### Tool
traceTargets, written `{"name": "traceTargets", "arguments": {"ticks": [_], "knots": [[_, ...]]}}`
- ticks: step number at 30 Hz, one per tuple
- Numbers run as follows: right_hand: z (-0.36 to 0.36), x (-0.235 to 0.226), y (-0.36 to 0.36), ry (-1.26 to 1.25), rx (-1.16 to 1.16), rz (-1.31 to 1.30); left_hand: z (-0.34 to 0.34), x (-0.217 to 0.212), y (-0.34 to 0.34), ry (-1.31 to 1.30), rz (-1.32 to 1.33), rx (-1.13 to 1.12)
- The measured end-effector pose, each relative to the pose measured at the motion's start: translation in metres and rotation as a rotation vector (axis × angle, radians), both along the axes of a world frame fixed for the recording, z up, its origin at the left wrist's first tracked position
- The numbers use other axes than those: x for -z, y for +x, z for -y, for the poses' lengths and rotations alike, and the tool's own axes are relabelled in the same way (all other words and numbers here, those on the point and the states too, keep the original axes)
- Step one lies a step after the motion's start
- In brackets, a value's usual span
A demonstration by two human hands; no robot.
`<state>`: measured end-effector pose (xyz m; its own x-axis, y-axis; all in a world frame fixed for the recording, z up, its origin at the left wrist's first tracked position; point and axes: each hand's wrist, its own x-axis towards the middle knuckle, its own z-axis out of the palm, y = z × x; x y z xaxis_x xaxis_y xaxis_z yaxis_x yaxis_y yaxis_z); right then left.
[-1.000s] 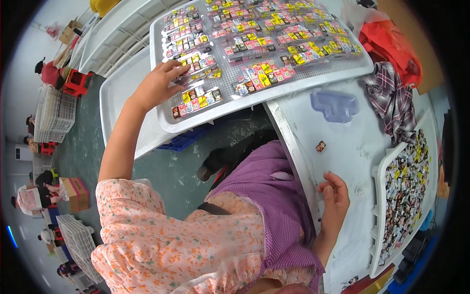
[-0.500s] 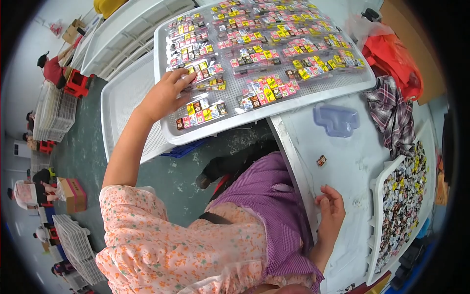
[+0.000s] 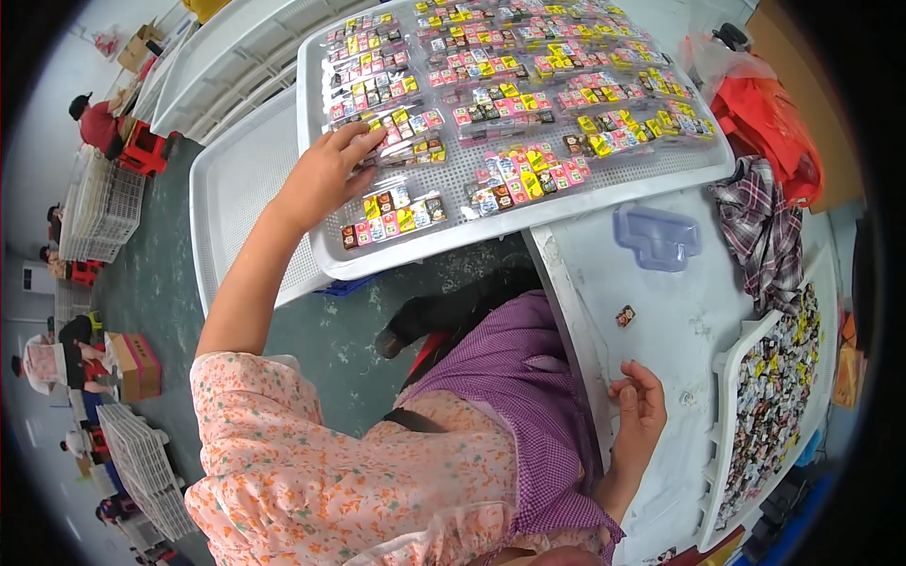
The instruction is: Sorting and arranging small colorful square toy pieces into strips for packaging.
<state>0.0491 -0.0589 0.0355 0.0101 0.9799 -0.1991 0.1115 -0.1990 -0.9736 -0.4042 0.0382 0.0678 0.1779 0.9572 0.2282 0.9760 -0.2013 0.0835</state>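
My left hand (image 3: 332, 176) reaches onto a white perforated tray (image 3: 566, 208). Its fingers curl over the left end of a clear plastic pack (image 3: 408, 125) filled with small pink, yellow and black squares. That pack lies on another one near the tray's left rim. Closer to me sits a separate clear pack (image 3: 394, 219) of the same kind. My right hand (image 3: 640, 410) hovers by the edge of the pale worktable (image 3: 665, 325), palm turned inward, fingers loosely bent and apart, with nothing visible in it. A single small dark brown square piece (image 3: 625, 316) lies beyond it.
An empty clear plastic shell (image 3: 658, 238) sits on the table. A tray of many loose small pieces (image 3: 769, 406) stands at the right. Behind are a plaid cloth (image 3: 763, 226) and a red bag (image 3: 769, 132). Stacked white trays (image 3: 226, 80) stand far left; people work beyond.
The whole view has shifted slightly. My left hand stays at the same pack, with its fingers a little farther over it. My right hand keeps nearly the same pose.
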Motion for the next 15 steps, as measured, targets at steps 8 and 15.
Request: {"name": "traceTargets", "arguments": {"ticks": [8, 15], "knots": [[0.009, -0.009, 0.004, 0.004, 0.068, 0.060, -0.001, -0.010, -0.008, -0.061, 0.086, 0.092], [0.016, -0.013, 0.025, 0.145, 0.180, 0.147, 0.024, -0.036, 0.027, 0.123, 0.142, 0.142]]}}
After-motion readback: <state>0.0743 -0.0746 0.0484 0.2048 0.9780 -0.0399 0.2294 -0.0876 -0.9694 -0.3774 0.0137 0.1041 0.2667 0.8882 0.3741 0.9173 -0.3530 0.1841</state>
